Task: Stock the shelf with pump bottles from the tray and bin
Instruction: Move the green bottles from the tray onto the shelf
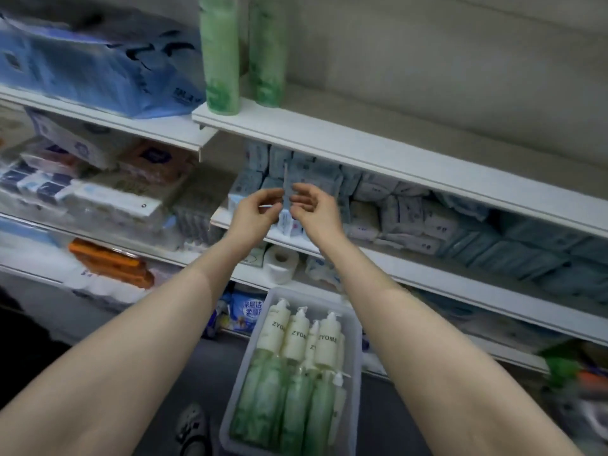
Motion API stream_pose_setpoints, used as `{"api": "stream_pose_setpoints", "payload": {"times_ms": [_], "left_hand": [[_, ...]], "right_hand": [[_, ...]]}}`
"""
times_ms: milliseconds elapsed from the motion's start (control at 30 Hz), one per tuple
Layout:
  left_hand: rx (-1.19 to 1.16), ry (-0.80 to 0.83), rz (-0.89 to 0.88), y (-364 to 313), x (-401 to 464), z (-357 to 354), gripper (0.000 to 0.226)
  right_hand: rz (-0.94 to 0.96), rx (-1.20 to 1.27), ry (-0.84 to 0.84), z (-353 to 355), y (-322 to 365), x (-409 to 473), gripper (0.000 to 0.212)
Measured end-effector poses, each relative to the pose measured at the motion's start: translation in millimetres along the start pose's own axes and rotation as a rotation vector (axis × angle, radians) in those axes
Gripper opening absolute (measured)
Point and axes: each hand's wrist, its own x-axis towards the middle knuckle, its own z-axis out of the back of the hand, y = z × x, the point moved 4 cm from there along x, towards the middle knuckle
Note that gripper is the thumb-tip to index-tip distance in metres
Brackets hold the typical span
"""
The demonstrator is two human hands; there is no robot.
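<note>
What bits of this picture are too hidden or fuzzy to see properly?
Head view:
- Tops of the two green bottles on the top shelf: cut off by the upper edge.
- What the left hand and right hand are pinching: too small, blurred.
- Tray bottom: cut off.

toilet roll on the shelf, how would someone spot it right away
Start at the clear tray of pump bottles on the floor; the shelf just behind it holds the toilet roll. It is the only bare white roll, hollow core facing out, among wrapped packets.
</note>
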Motion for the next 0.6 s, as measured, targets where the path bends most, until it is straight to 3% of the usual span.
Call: {"api": "stream_pose_setpoints", "payload": {"times_ms": [300, 600], "left_hand": [[0.043, 0.180, 0.241, 117.3, -52.3, -49.3, 0.030], [0.151, 0.285, 0.560, 233.4, -136.0, -72.2, 0.033]], "right_hand": [[-0.362, 0.066, 0.027, -3.5, -140.3, -56.8, 0.043], [-0.709, -0.044, 0.136, -37.3, -275.2, -135.2, 0.044]]}}
